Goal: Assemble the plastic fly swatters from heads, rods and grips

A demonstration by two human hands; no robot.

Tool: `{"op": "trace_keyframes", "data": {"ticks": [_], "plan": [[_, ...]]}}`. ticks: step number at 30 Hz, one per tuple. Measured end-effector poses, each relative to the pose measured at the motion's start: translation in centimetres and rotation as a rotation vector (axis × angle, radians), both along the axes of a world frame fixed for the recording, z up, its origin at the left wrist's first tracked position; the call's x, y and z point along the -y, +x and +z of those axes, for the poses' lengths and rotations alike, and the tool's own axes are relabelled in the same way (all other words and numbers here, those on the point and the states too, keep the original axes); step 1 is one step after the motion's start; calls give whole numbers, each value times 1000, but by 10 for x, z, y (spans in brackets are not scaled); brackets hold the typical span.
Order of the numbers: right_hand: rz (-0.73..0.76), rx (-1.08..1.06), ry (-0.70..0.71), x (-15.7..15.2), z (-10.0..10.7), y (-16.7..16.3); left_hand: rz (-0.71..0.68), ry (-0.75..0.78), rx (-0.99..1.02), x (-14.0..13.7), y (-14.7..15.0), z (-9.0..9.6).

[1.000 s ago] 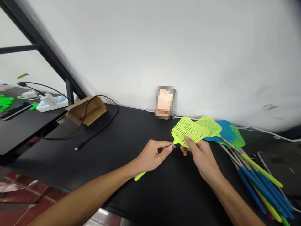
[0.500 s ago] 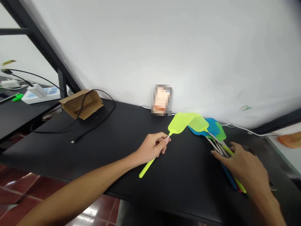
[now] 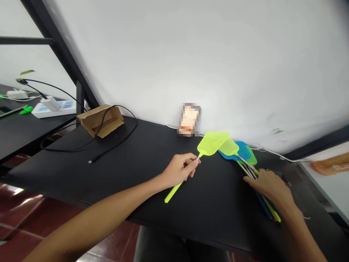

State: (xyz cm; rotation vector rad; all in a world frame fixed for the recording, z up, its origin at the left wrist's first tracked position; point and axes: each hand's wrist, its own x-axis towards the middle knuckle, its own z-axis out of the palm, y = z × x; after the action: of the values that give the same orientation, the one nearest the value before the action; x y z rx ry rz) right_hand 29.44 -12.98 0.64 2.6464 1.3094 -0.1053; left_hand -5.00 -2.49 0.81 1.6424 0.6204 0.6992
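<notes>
My left hand is closed round the thin metal shaft of a yellow-green fly swatter. Its perforated head points away from me, overlapping another yellow-green swatter head, while its handle sticks out below my hand. On the right side of the desk lies a pile of fly swatters with blue heads and a green head at the back. My right hand lies across their metal shafts, thumb on the left, fingers curled over the bunch. Handle ends show below my palm; the fingertips are partly hidden.
The black desk meets a white wall behind. A lit phone, blurred out, leans there. To the left are an open cardboard box, a black cable and a white power strip. An orange packet is far right.
My right hand has come down and its fingers have closed in over the shafts of the piled swatters. My left hand keeps the same hold. The view has shifted slightly.
</notes>
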Motion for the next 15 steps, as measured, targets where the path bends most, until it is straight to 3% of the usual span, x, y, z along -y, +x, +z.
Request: {"op": "trace_keyframes", "data": {"ticks": [5, 15], "plan": [[-55, 13, -30, -8, -3, -4, -4, 14, 6, 2, -1, 1], [-19, 7, 4, -11, -1, -8, -6, 43, 41, 1, -4, 6]]}}
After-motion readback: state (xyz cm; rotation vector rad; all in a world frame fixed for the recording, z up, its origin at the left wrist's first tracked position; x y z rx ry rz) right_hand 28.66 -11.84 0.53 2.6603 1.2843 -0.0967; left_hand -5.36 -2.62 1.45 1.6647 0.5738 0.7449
